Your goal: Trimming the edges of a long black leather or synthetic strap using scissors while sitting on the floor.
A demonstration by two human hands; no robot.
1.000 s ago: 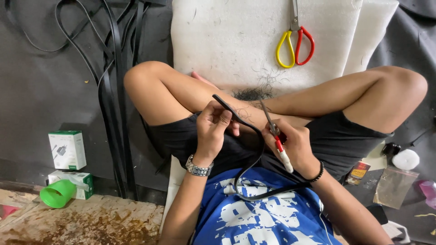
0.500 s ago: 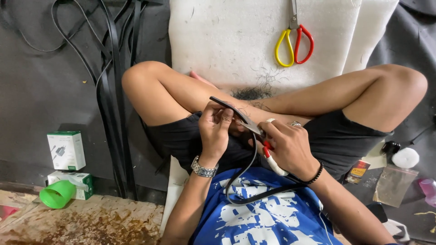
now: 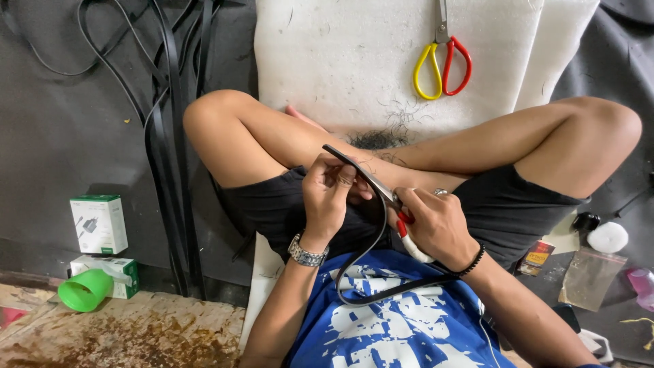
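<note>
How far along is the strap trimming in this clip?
Done: fine dark trimmings already lie on the white foam pad.
In hand: the left hand holds the black strap near its end, and the right hand works a red-handled cutter against it.
Left: the strap's long loop and the black strips on the floor look unworked.

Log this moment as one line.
left hand: pinches black strap | right hand: grips red-and-white cutter at strap | scissors: idle on white foam pad
</note>
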